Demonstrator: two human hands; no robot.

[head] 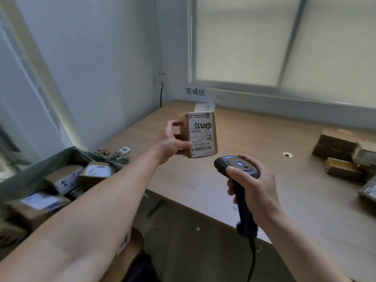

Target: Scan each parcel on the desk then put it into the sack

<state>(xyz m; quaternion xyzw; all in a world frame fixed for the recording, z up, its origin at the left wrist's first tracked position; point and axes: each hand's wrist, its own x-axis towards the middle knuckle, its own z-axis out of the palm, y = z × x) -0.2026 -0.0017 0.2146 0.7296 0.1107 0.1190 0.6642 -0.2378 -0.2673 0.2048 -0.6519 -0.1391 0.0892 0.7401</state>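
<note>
My left hand [169, 142] holds a small brown cardboard parcel [200, 134] upright above the wooden desk [254, 143], its white shipping label and barcode facing me. Just below and right of it, my right hand [252, 184] grips a black handheld scanner [237, 166] with a blue light on its head, pointed toward the parcel's label. A grey-green sack [24, 180] stands open at the lower left beside the desk, with several labelled boxes [65, 178] inside.
Several brown parcels [343, 157] are piled at the desk's right edge. A white box [204, 107] and a paper sign [195, 91] stand at the back by the window. A remote [124, 150] lies at the desk's left corner. A cable hole [287, 154] is mid-desk.
</note>
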